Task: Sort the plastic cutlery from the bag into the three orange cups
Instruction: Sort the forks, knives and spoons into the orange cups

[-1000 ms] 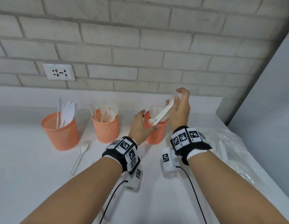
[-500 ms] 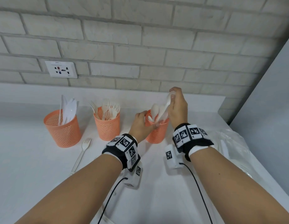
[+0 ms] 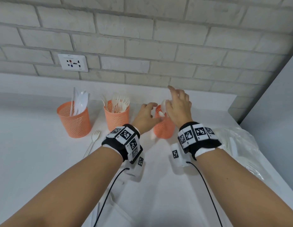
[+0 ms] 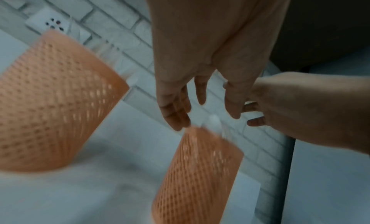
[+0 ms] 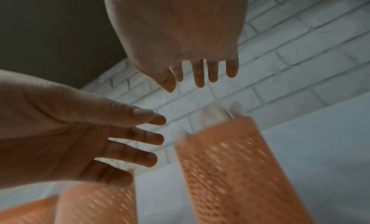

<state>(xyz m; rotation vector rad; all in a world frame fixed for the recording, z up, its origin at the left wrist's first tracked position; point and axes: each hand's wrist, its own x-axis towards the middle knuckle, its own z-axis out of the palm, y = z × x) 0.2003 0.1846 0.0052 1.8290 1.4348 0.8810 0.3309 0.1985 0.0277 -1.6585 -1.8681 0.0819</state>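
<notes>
— What are your hands doing?
— My left hand (image 3: 146, 117) and right hand (image 3: 179, 108) hover spread and empty over the right orange cup (image 3: 163, 128).
— Cutlery?
— Spoons (image 3: 163, 106) stand inside it.

right hand (image 5: 180, 37) fingers spread | above orange cup (image 5: 240, 172) | spoons (image 5: 214, 115) inside

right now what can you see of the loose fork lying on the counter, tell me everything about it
The loose fork is white and looks like thin plastic, one piece with a slim handle and short tines. It lies flat on the white counter, tines toward the wall, handle angled back toward the person. It sits just in front of the gap between the two leftmost cups, touching neither. No hand touches it. Only the head view shows it.
</notes>
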